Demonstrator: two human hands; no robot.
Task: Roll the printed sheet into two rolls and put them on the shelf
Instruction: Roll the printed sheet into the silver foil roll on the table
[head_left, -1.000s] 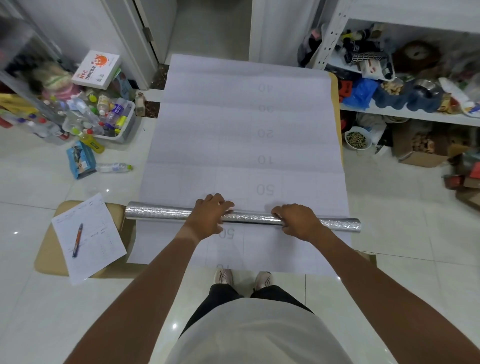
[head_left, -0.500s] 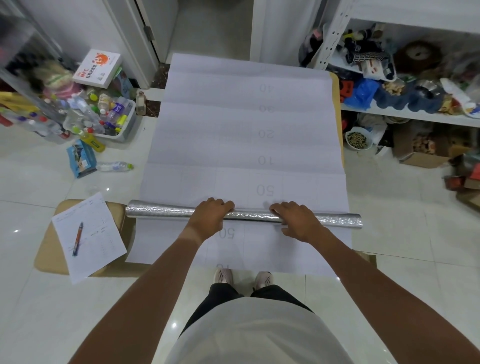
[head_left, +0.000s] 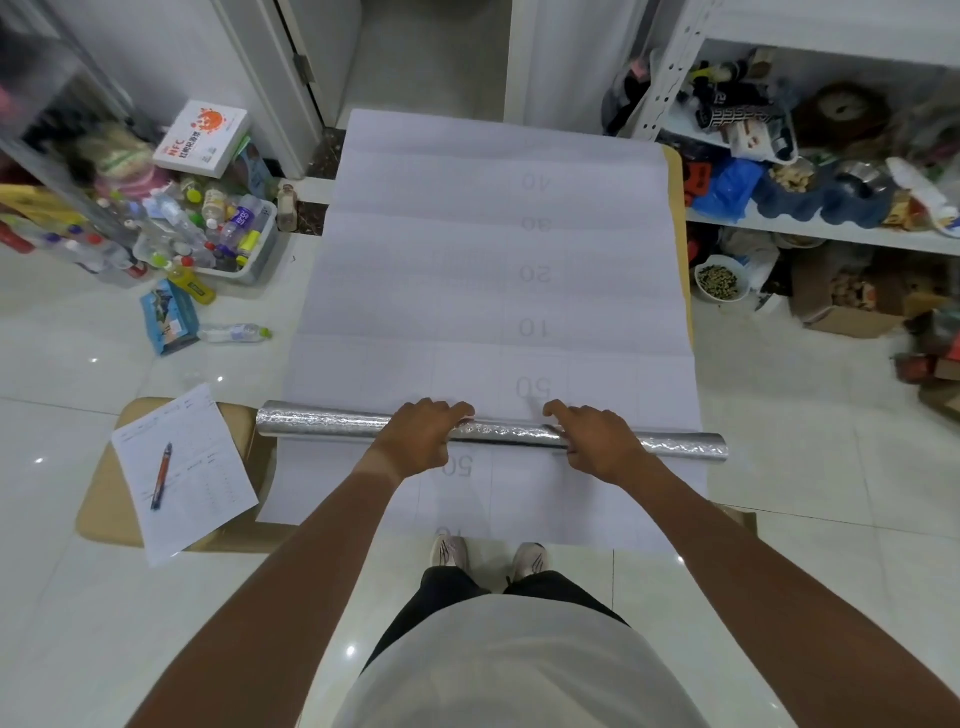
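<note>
A silver roll lay crosswise on the printed sheet, which stretched flat beyond the fingertips toward a doorway. The left hand rested on top of the roll with its fingers draped over the far side; the right hand lay on it just beside, fingers reaching past it onto the sheet near a printed "50". Well left of the left hand's fingers a pen lay on a paper form. Far right of the right hand's fingers stood a cluttered shelf
</note>
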